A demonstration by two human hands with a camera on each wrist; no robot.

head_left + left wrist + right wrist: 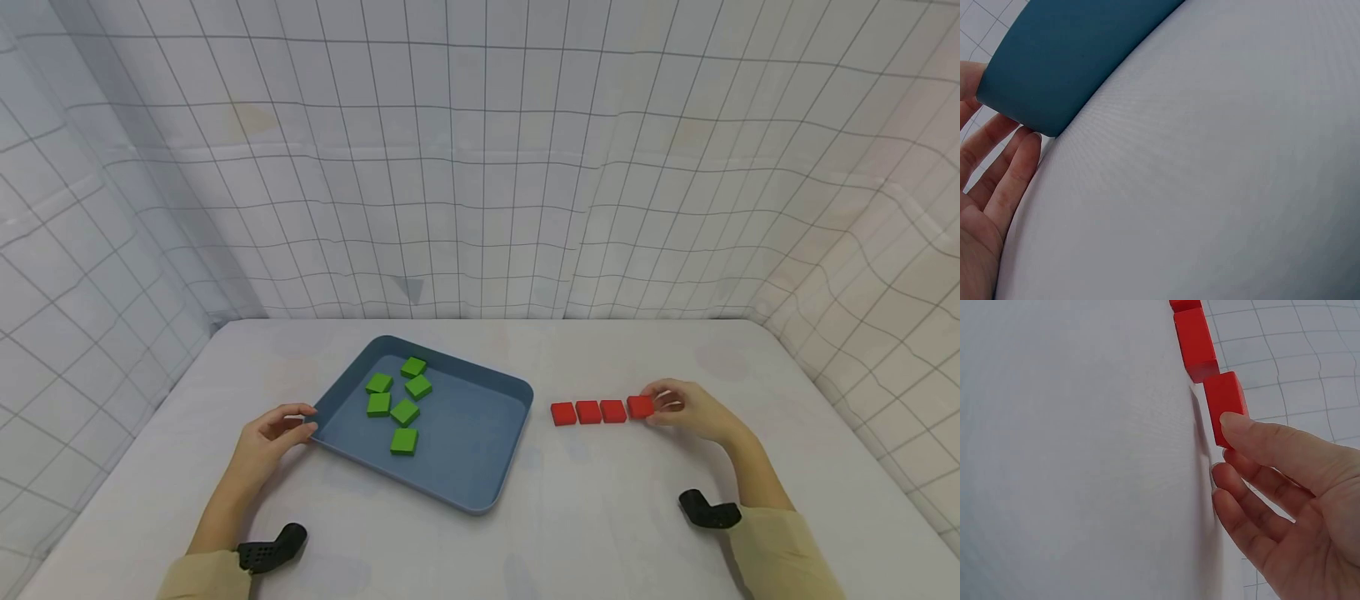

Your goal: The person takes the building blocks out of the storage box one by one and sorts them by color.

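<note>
My left hand (266,442) holds the left corner of a blue tray (480,497), with its thumb and fingers on either side of that corner. In the left wrist view, the fingertips touch the tray's wall (1079,56) from outside. Several green blocks (378,405) lie spread over the left half of the tray. To the right of it, my right hand (697,412) pinches a red block (1225,400) between thumb and fingers. That block is at the right end of a row with three other red blocks (588,412), slightly apart from its neighbour.
The white table (585,533) reaches back to a white curtain (480,183) with a grid pattern, which also hangs at both sides. A black device (273,548) is on the left wrist and another black device (708,510) on the right.
</note>
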